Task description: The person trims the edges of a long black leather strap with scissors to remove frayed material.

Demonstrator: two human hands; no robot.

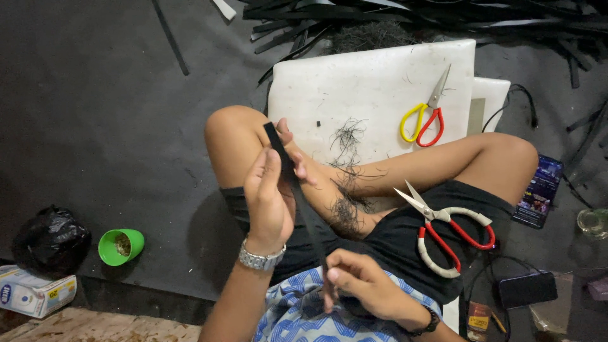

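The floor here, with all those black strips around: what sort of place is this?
Probably an informal floor workshop for cutting strips: a white cutting board, two pairs of scissors and a heap of black strips.

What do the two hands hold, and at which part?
Both hold one black strip: the left hand grips its upper end, the right hand pinches its lower end.

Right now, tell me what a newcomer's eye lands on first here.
Both hands, left hand and right hand, stretch a black strip over the crossed legs. Red-handled scissors lie on the right thigh, and a yellow-and-red pair lies on the white board beyond the knees.
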